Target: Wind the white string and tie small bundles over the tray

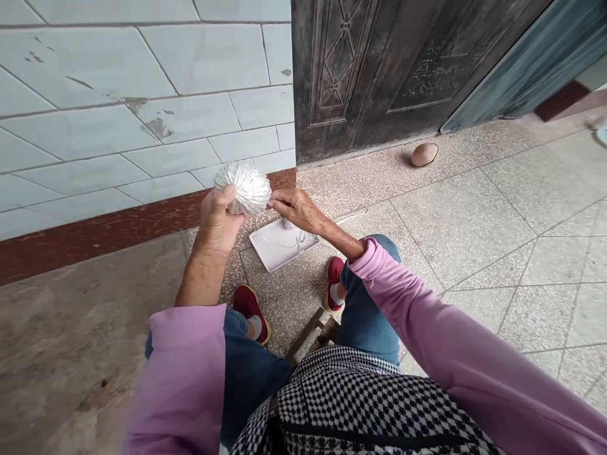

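Observation:
A ball of shiny white string (245, 188) is in my left hand (219, 218), with the thumb on its near face and the fingers around its underside. At the ball's right edge is my right hand (298, 208), its thumb and fingertips pinched together. Whatever lies in that pinch is too small to make out. Below the hands, a shallow white tray (277, 253) rests on the floor with thin strands in it. A small pale bundle (288, 224) shows at its far edge, partly hidden by my right hand. A thin pale strand (353, 216) runs across the floor to the right.
A pale tiled wall (142, 69) with a brown base strip stands ahead on the left. Right of it is a dark carved door (360, 69). A brown rounded object (424, 155) lies near the door. Beneath me is part of a wooden stool (325, 332), between my red shoes.

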Available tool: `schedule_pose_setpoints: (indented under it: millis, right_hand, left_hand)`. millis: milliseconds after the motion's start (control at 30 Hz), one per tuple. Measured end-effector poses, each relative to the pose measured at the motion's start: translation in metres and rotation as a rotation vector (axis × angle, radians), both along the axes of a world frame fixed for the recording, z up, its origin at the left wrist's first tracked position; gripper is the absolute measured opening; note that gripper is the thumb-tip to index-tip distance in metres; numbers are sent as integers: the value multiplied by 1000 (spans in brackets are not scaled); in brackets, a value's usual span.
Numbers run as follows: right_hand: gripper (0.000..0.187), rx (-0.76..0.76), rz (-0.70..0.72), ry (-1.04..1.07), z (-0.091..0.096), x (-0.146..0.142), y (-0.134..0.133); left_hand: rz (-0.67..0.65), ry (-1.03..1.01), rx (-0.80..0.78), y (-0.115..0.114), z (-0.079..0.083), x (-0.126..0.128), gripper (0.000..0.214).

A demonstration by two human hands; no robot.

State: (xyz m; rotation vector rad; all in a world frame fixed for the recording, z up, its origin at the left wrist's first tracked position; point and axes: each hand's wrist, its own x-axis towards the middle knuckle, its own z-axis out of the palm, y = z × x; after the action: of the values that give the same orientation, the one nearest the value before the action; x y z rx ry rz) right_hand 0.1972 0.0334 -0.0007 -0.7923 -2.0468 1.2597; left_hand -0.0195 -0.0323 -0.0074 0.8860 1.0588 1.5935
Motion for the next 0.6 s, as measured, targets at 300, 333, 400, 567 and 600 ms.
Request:
schedule_pose_setpoints:
  millis: [300, 333, 400, 567, 600]
  right_hand:
    - [47, -61, 154, 42, 29, 13, -20]
    - [52, -57, 108, 78, 33, 15, -15]
    - [63, -34, 26, 161, 37, 18, -3]
    - [71, -58, -73, 230, 26, 19, 11]
    - [70, -64, -82, 229, 22, 18, 11]
  left_hand:
    - [149, 479, 47, 8, -22, -20, 80]
    - [108, 491, 34, 6, -20, -17, 80]
    - [-29, 462, -6, 1, -15, -11, 76]
    - [-350, 244, -105, -13, -5, 5, 76]
    - [-367, 228, -119, -15, -4, 8, 77]
